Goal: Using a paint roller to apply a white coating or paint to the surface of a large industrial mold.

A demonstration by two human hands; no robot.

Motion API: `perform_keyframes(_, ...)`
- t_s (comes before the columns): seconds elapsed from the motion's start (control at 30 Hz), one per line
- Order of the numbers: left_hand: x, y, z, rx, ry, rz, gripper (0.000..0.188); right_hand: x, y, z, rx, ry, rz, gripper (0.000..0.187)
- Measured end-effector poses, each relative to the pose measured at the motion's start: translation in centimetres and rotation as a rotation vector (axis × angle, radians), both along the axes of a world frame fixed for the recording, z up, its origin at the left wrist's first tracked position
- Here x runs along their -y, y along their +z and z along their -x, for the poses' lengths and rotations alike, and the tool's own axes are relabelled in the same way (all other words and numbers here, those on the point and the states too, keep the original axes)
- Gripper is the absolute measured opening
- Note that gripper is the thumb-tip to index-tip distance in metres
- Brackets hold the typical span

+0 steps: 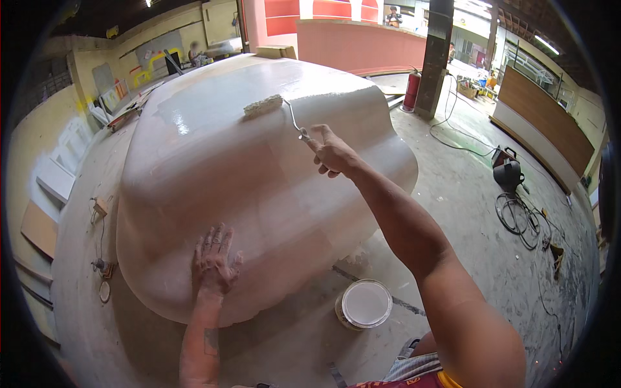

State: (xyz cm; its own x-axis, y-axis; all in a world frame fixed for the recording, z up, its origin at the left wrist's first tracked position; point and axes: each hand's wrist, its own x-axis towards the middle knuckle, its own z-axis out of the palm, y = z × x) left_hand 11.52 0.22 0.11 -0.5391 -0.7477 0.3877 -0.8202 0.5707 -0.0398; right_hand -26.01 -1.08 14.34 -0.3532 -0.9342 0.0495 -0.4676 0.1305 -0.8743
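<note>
A large rounded, stepped shell fills the middle, pale pinkish with a glossy wet coat over its far upper part. My right hand is closed round the handle of a paint roller, arm stretched forward. The roller's shaggy cream sleeve rests on the wet upper surface. My left hand lies flat on the near lower part of the shell, fingers spread and dusted with white. Below the shell's near right edge, a round bucket of whitish paint stands on the floor.
A red fire extinguisher stands by a dark pillar at the far right. A black machine and coiled cables lie on the right floor. Boards lean along the left wall. Other people are in the distance.
</note>
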Motion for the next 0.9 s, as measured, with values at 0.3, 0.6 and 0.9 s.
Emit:
perform_keyframes(0.3,-0.4,-0.1,-0.2,-0.028,0.001,0.050,0.064,-14.9,-11.6,-1.0,-0.237,0.076,0.092,0.045)
perform_keyframes(0.6,-0.4,0.1,-0.4,-0.061,-0.019,0.031,0.063,-2.5,-4.8,-4.4,-0.400,0.071,0.365,0.041)
perform_keyframes(0.9,0.2,-0.9,-0.9,-0.082,-0.060,0.058,0.063,-7.0,-5.1,-4.2,-0.432,0.037,0.294,0.043)
